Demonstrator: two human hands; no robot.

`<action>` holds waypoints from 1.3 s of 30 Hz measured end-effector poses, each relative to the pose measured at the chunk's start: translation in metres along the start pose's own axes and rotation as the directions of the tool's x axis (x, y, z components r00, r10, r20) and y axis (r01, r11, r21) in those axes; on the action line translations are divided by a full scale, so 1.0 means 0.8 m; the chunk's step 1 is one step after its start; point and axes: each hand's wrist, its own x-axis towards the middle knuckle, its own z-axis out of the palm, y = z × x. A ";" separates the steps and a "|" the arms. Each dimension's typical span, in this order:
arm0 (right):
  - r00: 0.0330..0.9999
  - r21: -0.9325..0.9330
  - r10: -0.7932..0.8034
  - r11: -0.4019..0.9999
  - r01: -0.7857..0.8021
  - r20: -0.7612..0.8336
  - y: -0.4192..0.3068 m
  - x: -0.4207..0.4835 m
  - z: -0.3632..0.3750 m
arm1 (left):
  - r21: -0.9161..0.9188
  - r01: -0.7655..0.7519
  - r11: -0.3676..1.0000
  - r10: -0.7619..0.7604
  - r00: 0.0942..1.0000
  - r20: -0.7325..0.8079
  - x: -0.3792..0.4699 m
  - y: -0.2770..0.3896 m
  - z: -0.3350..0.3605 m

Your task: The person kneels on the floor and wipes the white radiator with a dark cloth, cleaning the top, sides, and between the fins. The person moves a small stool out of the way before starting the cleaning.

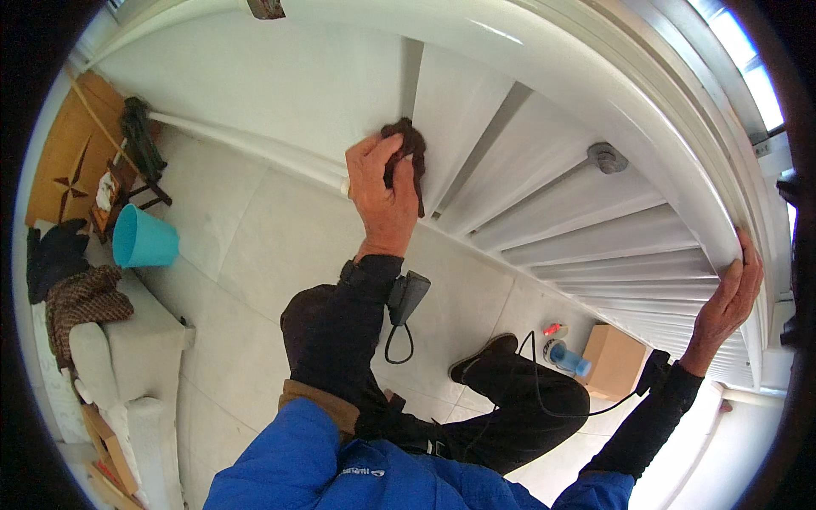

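Observation:
My left hand (382,191) holds a crumpled dark brown cloth (408,153) against the end of a white slatted radiator (459,127), near its first gap. The fingers are bent around the cloth. My right hand (730,299) rests on the rounded white edge (637,121) above the slats, far to the right, with its fingers over the edge and nothing seen in its grip. A grey round fitting (607,158) sits among the slats between the hands. Dark devices with cord loops are strapped at both my wrists.
On the tiled floor (255,248) stand a turquoise bucket (150,236), a cardboard box (612,357) and a bottle with blue parts (567,358). A pale sofa (146,331) with dark clothing lies at left. A small folding stool (121,191) is behind the bucket. White pipes run along the wall.

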 end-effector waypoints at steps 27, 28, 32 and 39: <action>0.999 -0.037 -0.022 0.999 0.021 -0.025 0.006 0.001 0.000 | -0.368 0.763 0.532 -0.749 0.626 0.217 -0.139 -0.096 0.005; 0.999 -0.040 -0.024 0.999 0.023 -0.023 0.006 0.001 0.000 | -0.367 0.772 0.519 -0.758 0.614 0.220 -0.143 -0.100 0.006; 1.000 -0.057 -0.014 0.998 0.012 -0.024 0.005 0.000 0.000 | -0.371 0.817 0.442 -0.807 0.542 0.232 -0.160 -0.118 0.008; 0.999 -0.070 -0.038 0.997 0.036 -0.027 0.007 -0.001 0.001 | -0.384 0.911 0.152 -0.911 0.280 0.304 -0.186 -0.151 0.012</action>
